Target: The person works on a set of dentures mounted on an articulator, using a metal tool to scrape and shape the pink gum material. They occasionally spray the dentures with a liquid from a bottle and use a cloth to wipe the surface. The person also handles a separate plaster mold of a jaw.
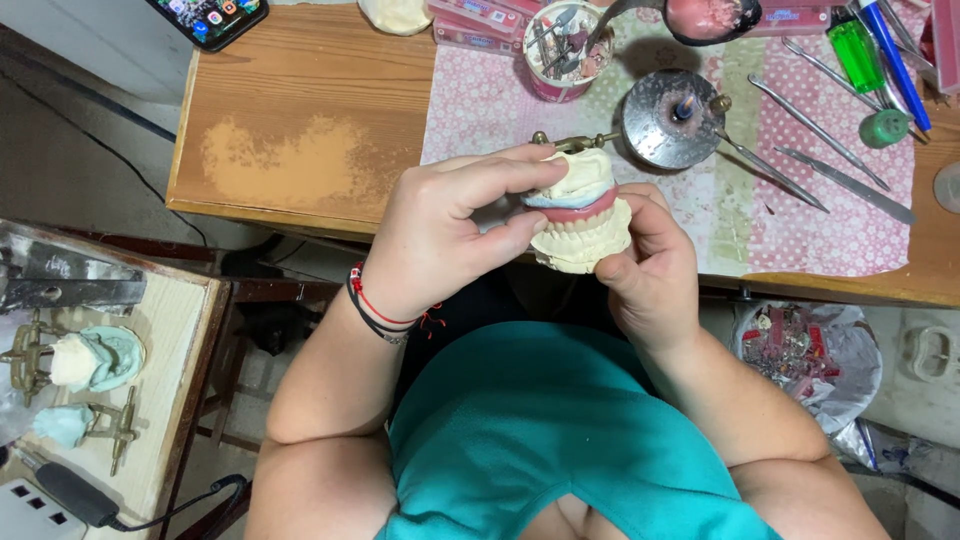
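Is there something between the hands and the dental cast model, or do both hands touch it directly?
Nothing visible stands between them. The left hand grips the dental cast model directly from its upper side, and the right hand holds it from below and beside, above the table edge.

We saw a wooden counter (pixel 300 90) with a pink patterned cloth (pixel 840 220), metal dental instruments (pixel 830 130), a green lighter (pixel 856 52), a tool cup (pixel 565 45) and a phone (pixel 210 18).

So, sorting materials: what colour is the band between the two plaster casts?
Pink band, between the cream plaster casts; head view.
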